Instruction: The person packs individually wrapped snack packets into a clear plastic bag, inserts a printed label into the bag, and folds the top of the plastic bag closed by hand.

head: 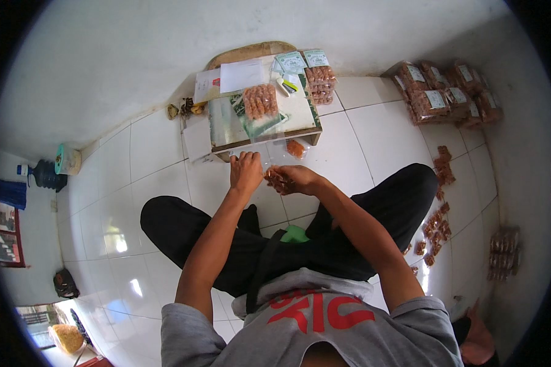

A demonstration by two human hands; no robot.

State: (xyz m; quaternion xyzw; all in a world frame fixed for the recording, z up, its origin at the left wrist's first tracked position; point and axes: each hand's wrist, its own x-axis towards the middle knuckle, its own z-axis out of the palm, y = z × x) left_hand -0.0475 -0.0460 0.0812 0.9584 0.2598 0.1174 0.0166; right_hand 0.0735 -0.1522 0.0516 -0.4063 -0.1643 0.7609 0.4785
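Observation:
My right hand (298, 179) is closed around several small clear packets of reddish-brown snack (278, 180), held low before the table. Close beside it on the left, my left hand (247, 172) has its fingers bent near a clear plastic bag (272, 153); whether they grip the bag cannot be told. An orange item in clear plastic (295, 149) lies just beyond my hands. On the low table (305, 117) sit a filled clear bag of snack packets (261, 102), a green and white stapler (286, 87), white paper (241, 75) and printed header cards (290, 62).
Filled, labelled bags (320, 78) are stacked right of the table, with more (434, 98) by the far-right wall. Loose small packets (436, 227) lie on the tiles beyond my right knee. Further off are a bundle of packets (503, 253) and, at left, a water jug (49, 175).

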